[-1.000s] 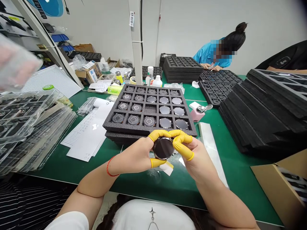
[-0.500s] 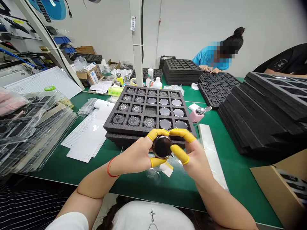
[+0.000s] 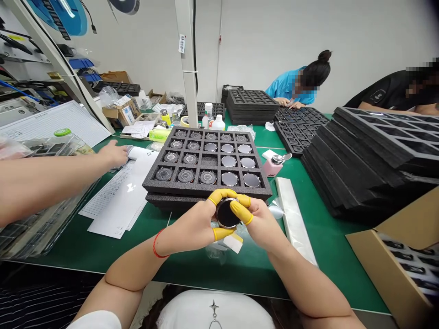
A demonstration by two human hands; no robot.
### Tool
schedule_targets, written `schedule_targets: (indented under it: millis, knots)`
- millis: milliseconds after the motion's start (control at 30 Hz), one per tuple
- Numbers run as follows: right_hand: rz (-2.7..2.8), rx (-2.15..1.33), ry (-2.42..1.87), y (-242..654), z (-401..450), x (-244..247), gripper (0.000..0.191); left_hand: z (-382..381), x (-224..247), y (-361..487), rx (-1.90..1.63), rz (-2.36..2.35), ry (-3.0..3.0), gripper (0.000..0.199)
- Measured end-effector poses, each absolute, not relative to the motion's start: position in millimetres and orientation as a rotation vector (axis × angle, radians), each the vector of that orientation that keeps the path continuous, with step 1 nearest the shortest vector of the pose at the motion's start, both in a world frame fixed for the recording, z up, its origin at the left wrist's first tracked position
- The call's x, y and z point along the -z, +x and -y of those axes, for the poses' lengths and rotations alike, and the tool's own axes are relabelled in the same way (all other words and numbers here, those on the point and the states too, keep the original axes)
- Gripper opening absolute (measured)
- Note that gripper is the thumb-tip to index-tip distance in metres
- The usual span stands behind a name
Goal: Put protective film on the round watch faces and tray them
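Between my hands, just in front of the foam tray, is a round watch face (image 3: 227,214) with a dark screen and a metal rim, its screen turned up toward me. My left hand (image 3: 197,221) grips its left side with yellow-covered thumb and finger. From the right, my right hand (image 3: 259,219), also in yellow finger covers, holds the rim, its thumb over the screen's edge. Behind them the black foam tray (image 3: 202,186) carries rows of similar watch faces, some back up, some screen up; one slot near the middle shows bare foam.
A co-worker's arm (image 3: 65,176) reaches in from the left over papers (image 3: 113,210). Stacked black trays (image 3: 356,173) and a cardboard box (image 3: 391,274) stand at right. A pink pump bottle (image 3: 273,167) and a long white packet (image 3: 295,219) lie nearer. Two people sit beyond.
A co-worker's arm has come in from the left. My right thumb has moved onto the watch screen, and my right hand is closer to my left. The view has shifted slightly.
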State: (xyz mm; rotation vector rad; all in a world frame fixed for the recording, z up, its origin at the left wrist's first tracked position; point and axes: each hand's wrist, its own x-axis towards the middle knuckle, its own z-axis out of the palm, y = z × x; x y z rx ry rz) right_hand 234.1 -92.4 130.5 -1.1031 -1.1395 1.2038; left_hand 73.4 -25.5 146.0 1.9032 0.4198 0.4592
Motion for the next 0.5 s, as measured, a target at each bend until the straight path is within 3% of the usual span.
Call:
schedule_targets:
  millis: [200, 333, 500]
  knots:
    - [1.043, -1.127, -1.091, 235, 92, -124, 0.047, 31, -150, 73, -0.487, -0.469, 1.901, 0.051]
    - [0.977, -1.284, -0.975, 227, 94, -128, 0.030, 36, -151, 73, -0.508, -0.581, 1.928, 0.049]
    - [0.858, -1.345, -0.894, 218, 96, -127, 0.022, 41, -145, 74, -0.531, -0.684, 2.030, 0.056]
